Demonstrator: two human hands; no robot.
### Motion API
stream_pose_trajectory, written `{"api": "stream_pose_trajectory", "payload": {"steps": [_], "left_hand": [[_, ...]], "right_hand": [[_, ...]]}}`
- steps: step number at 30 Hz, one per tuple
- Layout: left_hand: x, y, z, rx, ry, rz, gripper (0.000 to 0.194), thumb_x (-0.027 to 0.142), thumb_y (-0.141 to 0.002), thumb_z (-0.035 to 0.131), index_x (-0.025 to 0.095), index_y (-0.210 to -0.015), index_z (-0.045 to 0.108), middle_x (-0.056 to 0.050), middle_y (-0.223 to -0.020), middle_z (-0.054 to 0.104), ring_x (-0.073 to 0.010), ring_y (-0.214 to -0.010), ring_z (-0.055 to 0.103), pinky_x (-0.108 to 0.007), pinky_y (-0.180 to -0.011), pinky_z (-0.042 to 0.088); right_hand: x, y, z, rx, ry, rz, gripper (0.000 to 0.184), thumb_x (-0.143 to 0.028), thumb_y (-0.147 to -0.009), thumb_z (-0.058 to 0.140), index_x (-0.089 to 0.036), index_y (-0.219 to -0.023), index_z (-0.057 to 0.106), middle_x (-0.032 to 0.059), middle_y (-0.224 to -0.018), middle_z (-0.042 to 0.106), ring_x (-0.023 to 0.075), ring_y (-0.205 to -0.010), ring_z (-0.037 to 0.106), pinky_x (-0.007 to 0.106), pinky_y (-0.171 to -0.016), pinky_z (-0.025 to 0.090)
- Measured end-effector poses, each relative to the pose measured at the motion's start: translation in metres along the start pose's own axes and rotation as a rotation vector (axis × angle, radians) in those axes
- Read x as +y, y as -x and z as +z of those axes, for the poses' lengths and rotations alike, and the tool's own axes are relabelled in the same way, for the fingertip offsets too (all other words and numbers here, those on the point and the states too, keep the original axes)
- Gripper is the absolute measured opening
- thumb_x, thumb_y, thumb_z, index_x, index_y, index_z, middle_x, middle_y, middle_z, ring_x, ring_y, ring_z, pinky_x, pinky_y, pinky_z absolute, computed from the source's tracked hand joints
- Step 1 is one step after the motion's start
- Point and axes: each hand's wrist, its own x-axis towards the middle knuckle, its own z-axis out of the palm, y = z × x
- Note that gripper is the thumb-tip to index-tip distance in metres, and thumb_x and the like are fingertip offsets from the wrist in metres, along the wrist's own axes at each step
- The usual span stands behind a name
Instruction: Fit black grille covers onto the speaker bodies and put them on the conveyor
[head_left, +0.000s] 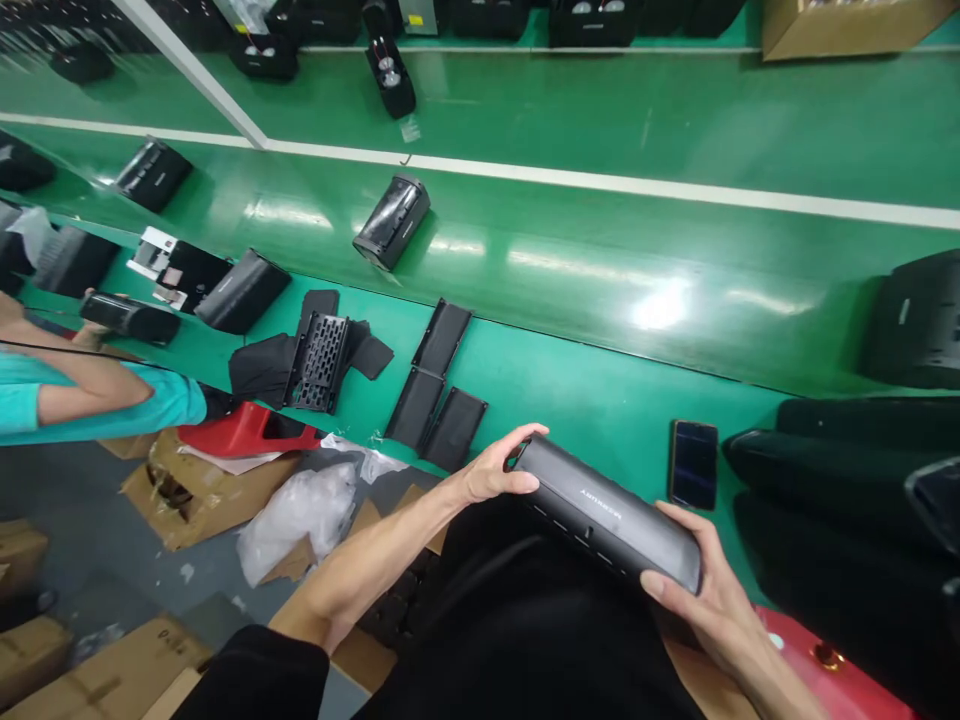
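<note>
I hold a long black speaker (604,520) with white lettering over my lap, at the near edge of the green bench (570,390). My left hand (495,467) grips its left end, fingers curled over the cap. My right hand (694,580) wraps round its right end from below, thumb on the front face. A dark phone (693,463) lies on the bench just behind the speaker.
Flat black grille panels (439,385) and a perforated black part (321,362) lie on the bench to the left. A speaker (392,221) rides the green conveyor. Another person's arm in a teal sleeve (97,392) reaches in at left. Cardboard boxes (195,495) stand on the floor. Black housings (847,480) are stacked at right.
</note>
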Motion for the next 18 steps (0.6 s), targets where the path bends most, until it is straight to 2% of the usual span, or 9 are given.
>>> {"api": "stream_pose_trajectory", "payload": {"steps": [4, 10, 14, 18], "left_hand": [[-0.003, 0.009, 0.002, 0.045, -0.021, 0.004, 0.087, 0.050, -0.072, 0.082, 0.026, -0.150, 0.053, -0.008, -0.127, 0.062, -0.0342, -0.115, 0.056, -0.045, -0.106, 0.042], [0.004, 0.020, 0.000, -0.030, -0.029, -0.047, 0.090, 0.044, -0.075, 0.082, 0.027, -0.156, 0.045, -0.009, -0.131, 0.060, -0.0354, -0.120, 0.055, -0.045, -0.106, 0.042], [-0.004, 0.020, 0.005, 0.055, -0.047, -0.001, 0.085, 0.048, -0.075, 0.082, 0.027, -0.150, 0.049, -0.007, -0.122, 0.060, -0.0307, -0.108, 0.056, -0.041, -0.100, 0.043], [-0.005, 0.021, 0.002, 0.064, -0.082, -0.022, 0.081, 0.051, -0.079, 0.079, 0.026, -0.151, 0.049, -0.008, -0.127, 0.059, -0.0315, -0.112, 0.055, -0.039, -0.102, 0.041]], "right_hand": [[0.003, -0.001, -0.002, -0.062, -0.050, 0.049, 0.089, -0.061, -0.069, 0.085, -0.032, -0.143, 0.046, 0.0093, -0.130, 0.057, 0.0331, -0.112, 0.061, 0.040, -0.091, 0.054], [-0.002, 0.006, 0.001, -0.088, -0.050, 0.041, 0.084, -0.058, -0.070, 0.086, -0.034, -0.139, 0.045, 0.0102, -0.139, 0.054, 0.0340, -0.116, 0.060, 0.039, -0.091, 0.055], [-0.006, 0.004, 0.001, -0.087, -0.042, 0.043, 0.084, -0.057, -0.068, 0.088, -0.033, -0.137, 0.046, 0.0104, -0.135, 0.057, 0.0338, -0.113, 0.061, 0.041, -0.091, 0.054], [-0.004, -0.001, 0.002, -0.125, -0.085, 0.058, 0.086, -0.058, -0.070, 0.087, -0.033, -0.141, 0.046, 0.0098, -0.130, 0.060, 0.0333, -0.109, 0.063, 0.043, -0.090, 0.054]]}}
